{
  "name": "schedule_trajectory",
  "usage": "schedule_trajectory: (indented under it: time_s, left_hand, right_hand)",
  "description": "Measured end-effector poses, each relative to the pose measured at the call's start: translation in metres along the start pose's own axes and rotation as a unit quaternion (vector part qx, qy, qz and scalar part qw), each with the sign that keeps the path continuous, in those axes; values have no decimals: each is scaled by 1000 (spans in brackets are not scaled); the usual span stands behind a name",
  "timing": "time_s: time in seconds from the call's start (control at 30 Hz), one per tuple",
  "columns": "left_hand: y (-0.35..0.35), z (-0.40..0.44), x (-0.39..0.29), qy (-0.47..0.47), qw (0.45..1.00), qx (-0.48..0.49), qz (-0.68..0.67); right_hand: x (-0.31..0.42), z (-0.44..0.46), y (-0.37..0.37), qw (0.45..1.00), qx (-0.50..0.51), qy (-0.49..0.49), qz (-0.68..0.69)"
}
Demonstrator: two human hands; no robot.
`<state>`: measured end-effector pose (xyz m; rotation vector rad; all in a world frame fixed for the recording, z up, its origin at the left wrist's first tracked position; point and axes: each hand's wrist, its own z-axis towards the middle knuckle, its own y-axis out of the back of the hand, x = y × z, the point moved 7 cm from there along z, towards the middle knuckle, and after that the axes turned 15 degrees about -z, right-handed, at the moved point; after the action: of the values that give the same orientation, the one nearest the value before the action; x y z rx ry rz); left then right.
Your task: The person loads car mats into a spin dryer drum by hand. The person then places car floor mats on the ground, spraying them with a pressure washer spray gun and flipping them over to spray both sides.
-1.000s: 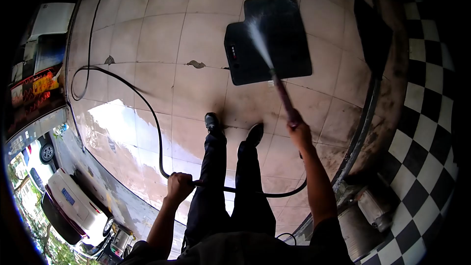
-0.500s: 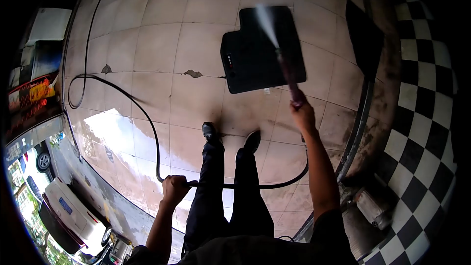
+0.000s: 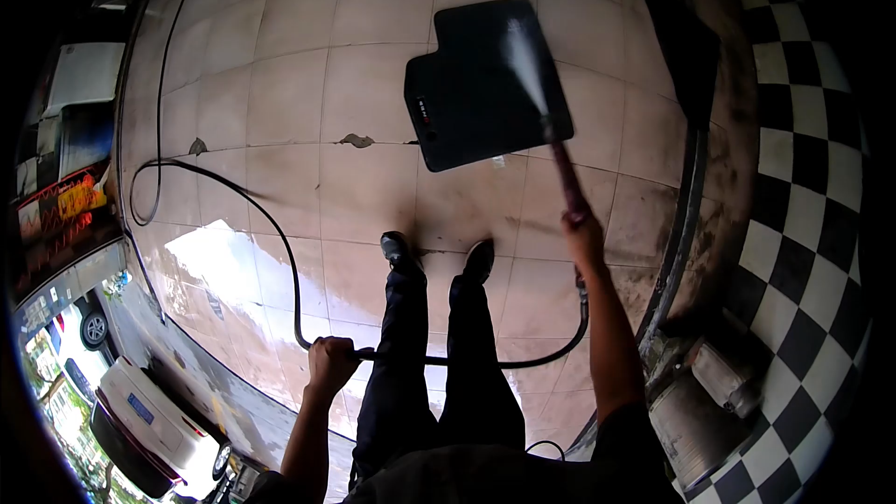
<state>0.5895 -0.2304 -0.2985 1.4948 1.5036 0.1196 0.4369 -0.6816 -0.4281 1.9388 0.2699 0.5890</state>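
White paint is gleaming on a parked car (image 3: 149, 420) at the lower left, outside the dark edge line of the tiled floor (image 3: 280, 98). Just inside that edge, a black hose (image 3: 273, 224) is running down from the top, looping over itself and curving toward the person. The left hand (image 3: 333, 362) is gripping it low down, the fingers closing round it beside the left leg. From there the hose is crossing in front of both legs and bending up toward the right arm. Broad tiles are giving open room between the loop and the mat, and more is stretching between the mat and the two dark shoes (image 3: 394, 245).

A black car floor mat (image 3: 476, 98) is lying flat on the tiles ahead of the feet, its notched corner facing upper left. White water spray (image 3: 525, 65) is striking its right half. The spray wand (image 3: 566, 177) is pointing up and left, its tip overlapping the mat's lower right edge; the right hand (image 3: 586, 238) is holding its rear end, the fingers wrapping round it. Farther right, a narrower strip of floor is separating the mat from a dark panel (image 3: 686, 56), and checkered tiles (image 3: 793, 224) are bordering the far side.
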Motion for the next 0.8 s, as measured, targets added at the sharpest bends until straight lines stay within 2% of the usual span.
schedule_trajectory:
  time_s: [0.03, 0.1, 0.17, 0.23, 0.3, 0.37, 0.43, 0.53, 0.6, 0.67, 0.77, 0.8]
  left_hand:
    - [-6, -1, 1, -2, 1000, 21, 8]
    - [-17, -7, 3, -3, 999, 46, 20]
    - [-27, -11, -1, -9, 997, 80, 7]
    - [-29, -15, -5, -10, 996, 89, 6]
    - [-32, -17, -6, -16, 995, 93, 30]
    - [-33, -19, 1, -1, 995, 91, 37]
    - [-33, -17, -1, 0, 995, 95, 26]
    - [-39, -19, -5, -24, 994, 103, 25]
    - [-39, -19, -9, -26, 994, 103, 31]
    - [-39, -21, -12, -30, 993, 105, 39]
    - [-37, -22, -14, -21, 989, 127, 71]
    - [-36, -23, -15, -6, 987, 143, 75]
  right_hand:
    - [3, -17, -12, 999, 46, 18, -22]
    - [15, -50, -25, 995, 76, 66, 3]
    - [16, -69, -32, 990, 116, 70, 26]
    - [0, -73, -27, 993, 94, 62, 32]
    - [-51, -69, -28, 996, 80, -44, -16]
    - [-73, -67, -2, 998, -27, -49, 29]
    - [-96, -69, -5, 997, -40, -53, 32]
    - [-100, -88, -38, 1000, 1, -25, 2]
    - [-67, -106, -54, 999, 31, 24, 1]
    - [-35, -126, -77, 992, 110, 67, 1]
    - [-11, -149, -93, 977, 202, 70, -14]
    - [-15, -150, -96, 977, 201, 67, -13]
